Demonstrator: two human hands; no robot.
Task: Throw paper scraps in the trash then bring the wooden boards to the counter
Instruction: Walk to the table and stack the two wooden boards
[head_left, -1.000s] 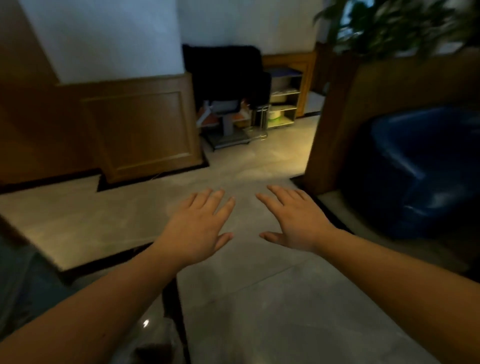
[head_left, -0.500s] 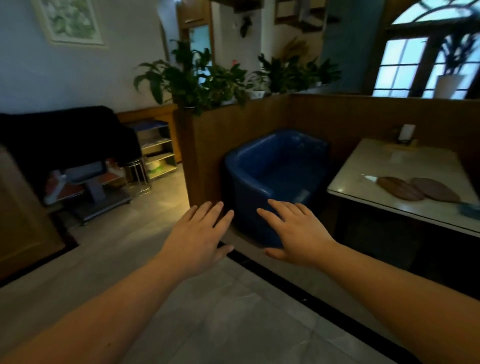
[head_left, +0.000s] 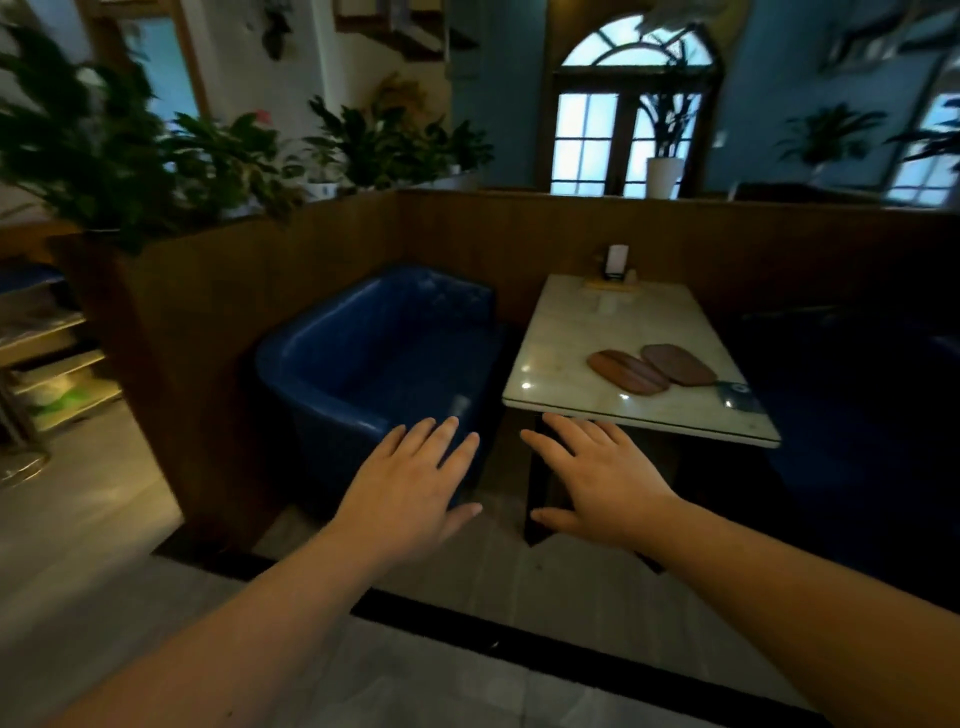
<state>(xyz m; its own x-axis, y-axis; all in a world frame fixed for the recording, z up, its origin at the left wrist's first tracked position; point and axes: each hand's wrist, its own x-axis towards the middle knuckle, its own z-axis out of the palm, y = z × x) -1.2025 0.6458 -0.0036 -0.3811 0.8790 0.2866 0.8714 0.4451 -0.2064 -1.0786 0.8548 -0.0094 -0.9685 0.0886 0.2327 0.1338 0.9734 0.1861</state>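
Both hands are out in front, palms down and fingers spread, nothing in either one. Left hand (head_left: 410, 488) hangs over the near edge of the blue armchair (head_left: 374, 353), right hand (head_left: 602, 480) just below the near edge of the worktop (head_left: 566, 332). The two boards (head_left: 652, 369) lie flat side by side, touching, on the worktop's near right part, well apart from the hands. Plants (head_left: 156, 166) line the wooden divider on the left.

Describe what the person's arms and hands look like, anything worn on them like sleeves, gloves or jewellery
Both forearms are bare as far as the picture shows them; no sleeve reaches into view. The left hand and right hand wear no gloves, and no ring, watch or bracelet shows on the fingers or wrists. The light is dim, so small details could be missed.
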